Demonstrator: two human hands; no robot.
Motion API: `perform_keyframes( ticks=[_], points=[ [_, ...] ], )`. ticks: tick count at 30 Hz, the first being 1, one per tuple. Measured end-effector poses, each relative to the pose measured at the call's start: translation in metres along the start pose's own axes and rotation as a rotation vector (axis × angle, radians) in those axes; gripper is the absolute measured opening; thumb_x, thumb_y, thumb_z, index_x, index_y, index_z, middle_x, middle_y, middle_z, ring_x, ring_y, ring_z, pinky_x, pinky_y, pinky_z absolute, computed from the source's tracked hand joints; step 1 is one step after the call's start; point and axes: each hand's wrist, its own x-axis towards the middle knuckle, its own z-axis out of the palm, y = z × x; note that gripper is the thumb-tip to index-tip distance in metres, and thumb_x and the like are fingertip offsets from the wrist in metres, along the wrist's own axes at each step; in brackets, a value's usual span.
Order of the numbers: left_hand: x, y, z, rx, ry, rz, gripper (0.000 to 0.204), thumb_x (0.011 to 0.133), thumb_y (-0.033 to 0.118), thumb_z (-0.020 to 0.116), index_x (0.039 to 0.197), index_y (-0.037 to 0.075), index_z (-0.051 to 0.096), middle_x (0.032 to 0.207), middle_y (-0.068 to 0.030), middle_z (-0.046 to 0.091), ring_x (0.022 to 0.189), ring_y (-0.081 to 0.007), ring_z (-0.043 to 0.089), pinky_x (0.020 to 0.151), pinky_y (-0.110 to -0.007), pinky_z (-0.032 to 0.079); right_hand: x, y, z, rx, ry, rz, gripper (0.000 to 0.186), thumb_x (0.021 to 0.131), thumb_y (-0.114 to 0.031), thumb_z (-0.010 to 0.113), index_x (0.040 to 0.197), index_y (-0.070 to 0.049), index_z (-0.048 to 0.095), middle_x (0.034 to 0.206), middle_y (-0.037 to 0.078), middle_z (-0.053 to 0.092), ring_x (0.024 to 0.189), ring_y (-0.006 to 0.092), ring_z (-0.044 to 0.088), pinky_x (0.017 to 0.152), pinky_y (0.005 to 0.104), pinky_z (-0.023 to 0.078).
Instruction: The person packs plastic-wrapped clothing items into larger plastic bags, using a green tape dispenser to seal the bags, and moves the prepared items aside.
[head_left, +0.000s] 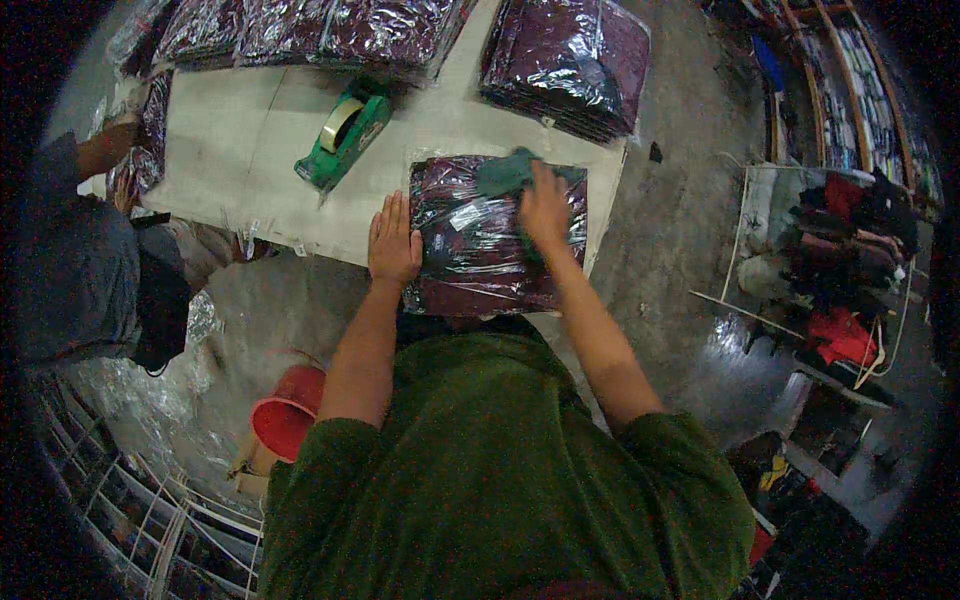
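A dark maroon folded garment in a clear plastic bag (480, 240) lies at the table's near edge, in front of my body. My left hand (396, 243) is open, laid flat along the package's left edge with its fingers pointing away from me. My right hand (546, 212), somewhat blurred, is over the package's upper right part and grips a dark green cloth (503, 175). The cloth spreads over the package's far edge. A small white label (466, 215) shows on the plastic.
A green tape dispenser (345, 135) stands on the pale table (230, 130). Bagged garment stacks (565, 70) sit at its far side. At left another person (85, 260) stands by the table. A red bucket (287, 412) is on the floor; a clothes-filled cart (820, 270) stands right.
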Motion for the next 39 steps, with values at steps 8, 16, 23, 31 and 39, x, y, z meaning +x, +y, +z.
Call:
perform_keyframes(
  ticks=[8,16,23,31,39],
  points=[
    [0.002,0.000,0.000,0.046,-0.023,0.021,0.062,0.090,0.025,0.040,0.146,0.001,0.028,0.154,-0.0141,0.026,0.143,-0.0265,0.022,0.116,-0.042,0.016,-0.010,0.036,-0.042,0.520,0.114,0.666,0.048,0.091,-0.022,0.051,0.134,0.000,0.046,0.136,0.022,0.048,0.121,0.0402,0.048,0.102,0.0486,0.038],
    [-0.001,-0.010,0.016,0.171,-0.063,0.042,0.065,0.090,0.019,0.048,0.148,0.003,0.024,0.154,-0.0138,0.024,0.143,-0.0287,0.021,0.115,-0.043,0.018,-0.102,-0.075,-0.016,0.341,-0.107,-0.169,0.064,0.081,-0.017,0.061,0.141,-0.013,0.040,0.147,0.015,0.038,0.139,0.0359,0.029,0.114,0.0507,0.022],
    [0.003,0.009,0.008,0.078,0.009,0.097,0.061,0.093,0.025,0.044,0.145,-0.001,0.028,0.153,-0.0172,0.026,0.143,-0.0313,0.022,0.114,-0.048,0.017,-0.085,0.084,-0.004,0.279,0.194,0.508,0.053,0.096,-0.032,0.049,0.140,-0.004,0.039,0.142,0.024,0.039,0.131,0.0379,0.038,0.109,0.0455,0.030],
    [-0.025,0.069,-0.005,0.028,-0.067,0.230,0.060,0.096,0.028,0.047,0.145,-0.002,0.028,0.153,-0.0190,0.023,0.143,-0.0355,0.020,0.114,-0.051,0.015,-0.134,-0.046,-0.023,0.614,-0.004,0.257,0.058,0.092,-0.031,0.054,0.141,-0.004,0.039,0.148,0.021,0.032,0.137,0.0384,0.030,0.114,0.0442,0.023],
    [-0.023,0.062,0.013,0.173,-0.107,0.236,0.063,0.095,0.034,0.046,0.144,-0.001,0.029,0.154,-0.0170,0.022,0.143,-0.0322,0.021,0.115,-0.048,0.016,-0.183,-0.007,-0.021,0.335,-0.348,0.229,0.063,0.088,-0.028,0.054,0.146,-0.014,0.033,0.148,0.013,0.037,0.136,0.0327,0.034,0.108,0.0468,0.032]
  ],
)
